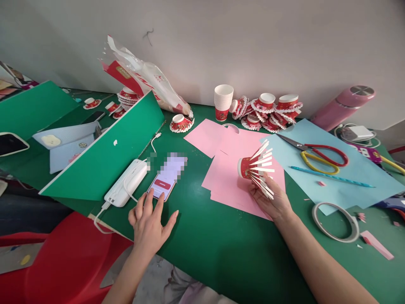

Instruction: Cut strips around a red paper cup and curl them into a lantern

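Note:
My left hand point(151, 217) lies with its fingers spread, the fingertips at the lower edge of a phone point(163, 182) with a lit, partly blurred screen. A white power bank point(128, 183) with a cable rests left of the phone. In my right hand point(274, 197) is a red paper cup point(244, 167), tipped on its side, its wall cut into strips that fan out to the right. The fingers wrap round the cup from below, over pink paper sheets point(221, 181).
Behind stand a stack of paper cups point(224, 99) and a heap of cut, fringed cups point(267, 107). To the right are scissors point(325, 154), a blue pencil point(332, 176), blue paper point(303, 185), a tape roll point(335, 238) and a pink bottle point(343, 105). A green divider point(104, 156) rises at left.

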`<state>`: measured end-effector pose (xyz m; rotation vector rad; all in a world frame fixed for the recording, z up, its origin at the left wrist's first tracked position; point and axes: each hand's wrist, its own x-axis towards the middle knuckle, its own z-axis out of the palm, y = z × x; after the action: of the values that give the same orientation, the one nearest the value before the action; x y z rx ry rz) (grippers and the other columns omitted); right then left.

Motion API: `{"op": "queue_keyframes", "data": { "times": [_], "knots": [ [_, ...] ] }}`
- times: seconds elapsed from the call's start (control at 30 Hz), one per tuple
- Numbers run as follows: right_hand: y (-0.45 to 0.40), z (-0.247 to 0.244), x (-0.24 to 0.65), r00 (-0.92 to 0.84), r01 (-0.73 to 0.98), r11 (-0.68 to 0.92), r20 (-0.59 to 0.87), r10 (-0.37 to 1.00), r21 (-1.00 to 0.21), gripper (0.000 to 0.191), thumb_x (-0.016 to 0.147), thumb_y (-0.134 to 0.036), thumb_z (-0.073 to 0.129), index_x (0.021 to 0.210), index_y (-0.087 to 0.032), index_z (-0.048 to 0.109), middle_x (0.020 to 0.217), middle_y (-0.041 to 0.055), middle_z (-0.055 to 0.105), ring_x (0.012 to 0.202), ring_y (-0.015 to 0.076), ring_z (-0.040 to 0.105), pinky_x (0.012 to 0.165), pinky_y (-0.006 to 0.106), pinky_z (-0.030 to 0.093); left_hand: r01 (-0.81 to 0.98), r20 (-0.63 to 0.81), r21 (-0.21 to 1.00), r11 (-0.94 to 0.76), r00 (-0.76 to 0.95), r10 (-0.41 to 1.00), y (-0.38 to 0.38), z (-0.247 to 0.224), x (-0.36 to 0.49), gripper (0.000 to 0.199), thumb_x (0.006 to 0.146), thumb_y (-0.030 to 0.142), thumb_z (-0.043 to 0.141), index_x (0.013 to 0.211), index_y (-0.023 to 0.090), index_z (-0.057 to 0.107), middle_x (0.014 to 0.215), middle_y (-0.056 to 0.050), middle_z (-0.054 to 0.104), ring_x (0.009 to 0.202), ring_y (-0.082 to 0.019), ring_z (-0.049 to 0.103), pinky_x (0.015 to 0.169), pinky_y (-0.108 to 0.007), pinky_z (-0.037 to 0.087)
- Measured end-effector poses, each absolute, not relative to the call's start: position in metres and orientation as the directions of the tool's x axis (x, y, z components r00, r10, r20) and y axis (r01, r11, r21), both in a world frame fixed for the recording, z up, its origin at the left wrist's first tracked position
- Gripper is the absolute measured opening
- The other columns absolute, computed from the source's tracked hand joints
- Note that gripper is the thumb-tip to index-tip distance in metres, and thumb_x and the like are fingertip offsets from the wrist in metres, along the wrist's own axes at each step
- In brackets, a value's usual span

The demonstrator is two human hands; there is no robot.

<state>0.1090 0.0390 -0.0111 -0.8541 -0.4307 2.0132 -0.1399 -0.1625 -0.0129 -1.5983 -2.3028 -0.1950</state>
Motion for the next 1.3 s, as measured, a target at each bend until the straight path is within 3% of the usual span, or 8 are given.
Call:
{"op": "queue_keyframes", "data": {
  "times": [0.47, 0.73, 1.1, 1.3],
  "knots": [
    [0.038, -0.008, 0.107, -0.362, -0.58, -0.538, -0.398, 0.843, -0.612, 0.005, 0.074, -0.024, 0.066, 0.077, -0.021, 0.068, 0.08, 0.0005, 0.073, 0.073, 0.014, 0.069, 0.069, 0.022, 0.058, 0.93, 0.308, -0.08, 0.359, -0.319, 0.896, -0.156, -0.013, -0.142, 0.05, 0.082, 0.046, 0.045, 0.115, 0.012, 0.06, 0.132, -0.024, 0.048, 0.121, -0.04, 0.04, 0.088, -0.052, 0.029],
    [0.038, -0.013, 0.109, -0.372, -0.576, -0.514, -0.356, 0.857, -0.636, 0.019, 0.073, -0.026, 0.069, 0.09, -0.018, 0.067, 0.084, 0.0028, 0.073, 0.074, 0.014, 0.069, 0.067, 0.019, 0.057, 0.928, 0.319, -0.054, 0.368, -0.333, 0.887, -0.155, -0.01, -0.143, 0.05, 0.083, 0.046, 0.042, 0.117, 0.013, 0.058, 0.132, -0.024, 0.047, 0.121, -0.038, 0.04, 0.089, -0.051, 0.029],
    [0.038, -0.006, 0.108, -0.369, -0.587, -0.531, -0.382, 0.847, -0.611, 0.016, 0.072, -0.024, 0.07, 0.087, -0.02, 0.069, 0.083, 0.0027, 0.073, 0.074, 0.0172, 0.07, 0.064, 0.024, 0.059, 0.94, 0.312, -0.037, 0.34, -0.312, 0.897, -0.152, -0.01, -0.15, 0.049, 0.081, 0.046, 0.046, 0.118, 0.016, 0.057, 0.132, -0.022, 0.048, 0.121, -0.04, 0.039, 0.088, -0.053, 0.03],
    [0.038, -0.009, 0.109, -0.37, -0.578, -0.543, -0.397, 0.84, -0.61, 0.017, 0.071, -0.025, 0.07, 0.087, -0.018, 0.068, 0.078, 0.0016, 0.073, 0.068, 0.0138, 0.069, 0.062, 0.019, 0.058, 0.926, 0.343, -0.008, 0.376, -0.351, 0.871, -0.148, -0.001, -0.144, 0.048, 0.083, 0.045, 0.044, 0.117, 0.014, 0.056, 0.132, -0.023, 0.048, 0.121, -0.038, 0.039, 0.089, -0.053, 0.03]
  ]
}}
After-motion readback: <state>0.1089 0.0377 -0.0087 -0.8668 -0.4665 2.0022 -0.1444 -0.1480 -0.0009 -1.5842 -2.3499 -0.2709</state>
